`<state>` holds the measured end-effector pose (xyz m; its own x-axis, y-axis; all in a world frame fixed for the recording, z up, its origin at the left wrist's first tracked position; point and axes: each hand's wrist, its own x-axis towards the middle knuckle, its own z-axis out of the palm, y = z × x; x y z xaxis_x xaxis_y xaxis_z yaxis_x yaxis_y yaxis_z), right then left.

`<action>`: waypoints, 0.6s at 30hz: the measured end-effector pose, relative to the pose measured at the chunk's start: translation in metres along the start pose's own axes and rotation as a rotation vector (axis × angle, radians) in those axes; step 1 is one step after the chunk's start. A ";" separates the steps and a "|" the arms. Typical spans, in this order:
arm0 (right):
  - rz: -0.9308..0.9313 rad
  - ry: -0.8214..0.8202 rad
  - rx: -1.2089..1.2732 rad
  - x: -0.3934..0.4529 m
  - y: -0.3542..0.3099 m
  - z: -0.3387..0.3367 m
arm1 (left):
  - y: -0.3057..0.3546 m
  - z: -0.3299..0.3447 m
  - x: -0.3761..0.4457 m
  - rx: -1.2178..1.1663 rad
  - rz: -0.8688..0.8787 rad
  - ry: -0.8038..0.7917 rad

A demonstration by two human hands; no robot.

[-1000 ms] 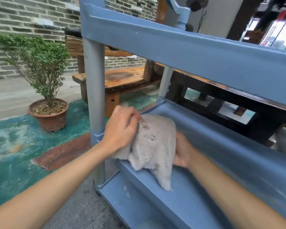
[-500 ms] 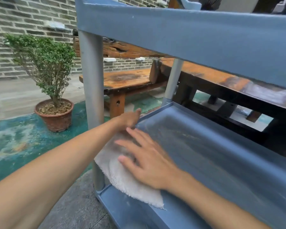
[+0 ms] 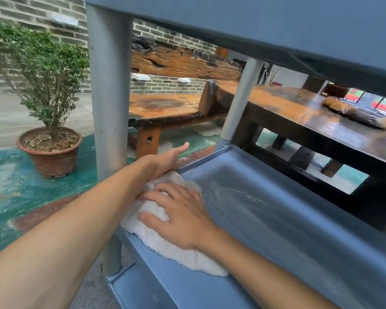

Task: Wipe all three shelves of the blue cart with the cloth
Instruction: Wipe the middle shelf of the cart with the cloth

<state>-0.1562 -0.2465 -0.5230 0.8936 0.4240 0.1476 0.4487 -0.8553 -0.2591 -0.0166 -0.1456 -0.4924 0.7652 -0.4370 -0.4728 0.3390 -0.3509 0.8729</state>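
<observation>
Cloth (image 3: 165, 248) lies at middle shelf's (image 3: 276, 219) near-left corner; right hand (image 3: 183, 217) presses it flat, fingers spread, to wipe. Left hand (image 3: 165, 159), open, steadies the left rim.

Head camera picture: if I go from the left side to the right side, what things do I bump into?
Potted plant → grey cart post → wooden bench → white cloth under the right hand → middle shelf → dark wooden table.
</observation>
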 end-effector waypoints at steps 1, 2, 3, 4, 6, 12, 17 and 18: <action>0.003 0.003 0.013 0.004 0.005 0.000 | 0.000 -0.001 0.000 -0.010 -0.023 -0.039; 0.003 0.007 0.025 0.007 0.011 0.000 | 0.001 -0.002 0.002 -0.003 -0.045 -0.061; 0.002 0.012 0.034 0.009 0.017 0.000 | 0.001 -0.003 0.004 0.000 -0.060 -0.078; 0.002 0.019 0.040 0.013 0.025 -0.001 | 0.001 -0.007 0.007 -0.011 -0.067 -0.072; 0.036 0.030 0.038 0.021 0.045 -0.007 | 0.004 -0.014 0.013 -0.053 -0.068 0.006; 0.195 -0.006 -0.044 0.045 0.119 -0.030 | 0.006 -0.017 0.020 0.122 0.044 0.191; 0.348 0.034 -0.080 0.066 0.177 -0.040 | -0.009 0.011 0.027 0.732 0.416 0.323; 0.396 0.044 -0.071 0.069 0.188 -0.043 | -0.009 0.019 0.030 0.842 0.439 0.367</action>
<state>-0.0105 -0.3907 -0.5207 0.9948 0.0452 0.0910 0.0658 -0.9690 -0.2379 -0.0072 -0.1709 -0.5169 0.8981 -0.4360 0.0584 -0.3990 -0.7516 0.5253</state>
